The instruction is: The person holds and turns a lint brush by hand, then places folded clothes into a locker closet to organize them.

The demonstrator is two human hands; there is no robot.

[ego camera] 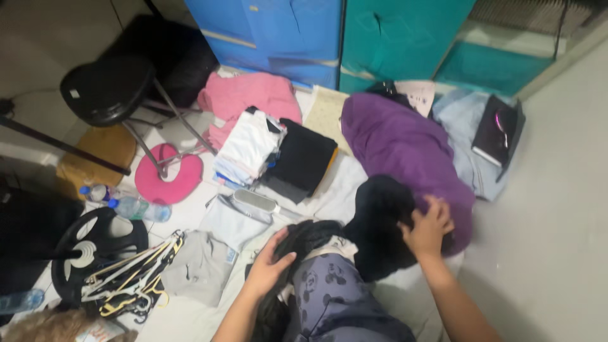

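Grasping with curled fingers, the right hand (pixel 428 228) clutches the upper edge of a fluffy black fleece garment (pixel 380 221), fingertips sunk into the pile; the bare forearm runs up from the lower right of the view. Left hand (pixel 269 266): palm down, fingers together and bent over a bunched dark fabric fold (pixel 304 237) just beside the fleece, forearm entering from the bottom edge. Whether this hand pinches the fold or only presses it cannot be told.

Below both hands lies a grey-blue cotton garment with a dark printed pattern (pixel 335 297). The black fleece rests against a large purple soft fabric bundle (pixel 405 145), smooth and rounded. All lie on a pale sheet (pixel 342 187) spread over the floor.

Farther off: a folded stack of white cloth (pixel 247 145) touching a folded black cloth (pixel 301 161); a crumpled pink garment (pixel 247 98); a flat grey garment (pixel 199 266); a tangle of white and yellow plastic hangers (pixel 136 275); a pink ring-shaped cushion (pixel 168 177); two clear plastic bottles with blue caps (pixel 123 202); a black padded stool on metal legs (pixel 107 88); blue and teal fabric cabinets (pixel 335 35) behind.
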